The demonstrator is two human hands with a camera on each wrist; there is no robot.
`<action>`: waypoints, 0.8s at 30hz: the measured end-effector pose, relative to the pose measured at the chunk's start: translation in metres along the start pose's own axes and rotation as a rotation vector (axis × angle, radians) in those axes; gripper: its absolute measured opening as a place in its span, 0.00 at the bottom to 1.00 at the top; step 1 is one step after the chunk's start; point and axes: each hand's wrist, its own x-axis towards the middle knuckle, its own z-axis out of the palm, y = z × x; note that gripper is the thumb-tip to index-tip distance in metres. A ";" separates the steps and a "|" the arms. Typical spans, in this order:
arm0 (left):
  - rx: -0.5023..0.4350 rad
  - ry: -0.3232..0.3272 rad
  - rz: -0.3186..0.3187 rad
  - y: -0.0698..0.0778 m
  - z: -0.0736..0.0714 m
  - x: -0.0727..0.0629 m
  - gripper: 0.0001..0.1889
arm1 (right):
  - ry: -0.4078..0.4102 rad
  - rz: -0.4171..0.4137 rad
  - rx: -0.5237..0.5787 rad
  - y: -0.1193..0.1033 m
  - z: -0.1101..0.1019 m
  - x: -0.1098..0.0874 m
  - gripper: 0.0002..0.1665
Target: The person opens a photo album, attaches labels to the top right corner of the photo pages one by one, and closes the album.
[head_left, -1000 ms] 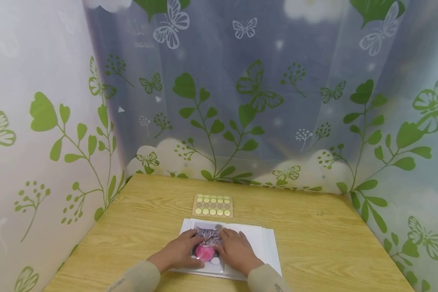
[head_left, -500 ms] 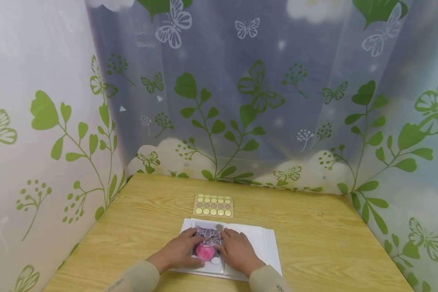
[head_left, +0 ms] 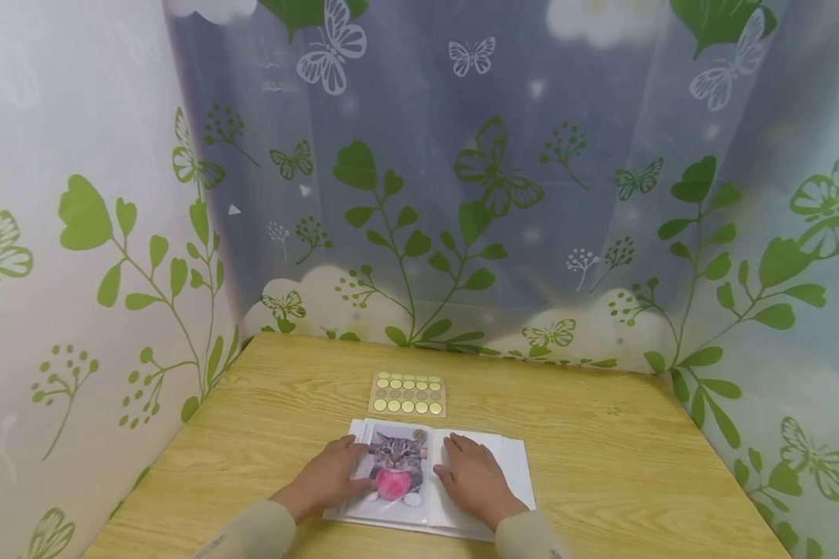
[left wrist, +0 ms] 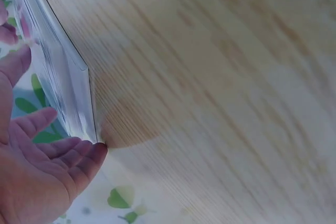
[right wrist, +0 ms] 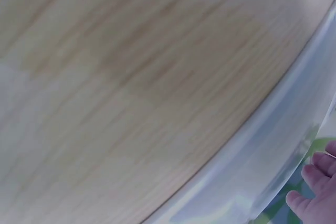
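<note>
An open photo album [head_left: 520,466] with white pages lies near the table's front edge. On its left page a clear sleeve holds a picture of a cat with a pink ball [head_left: 395,462]; a small round coin-like piece [head_left: 419,435] shows at its upper right corner. My left hand [head_left: 327,475] rests along the album's left side, fingers extended; in the left wrist view its fingertips touch or nearly touch the album corner [left wrist: 79,98]. My right hand [head_left: 477,480] lies with straight fingers over the white right page, partly hiding it. Neither hand grips anything.
Behind the album lies a brown card [head_left: 409,394] with rows of round yellow discs and some bare round spots. The wood-grain table [head_left: 601,435] is bordered by printed curtains [head_left: 419,194] at the back and both sides.
Both hands have moved apart off the cat picture, the left toward the album's left edge, the right onto the right page. More of the picture now shows.
</note>
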 end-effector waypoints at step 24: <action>-0.041 0.067 -0.132 0.002 -0.004 0.001 0.32 | -0.052 0.251 0.101 0.067 -0.022 -0.041 0.36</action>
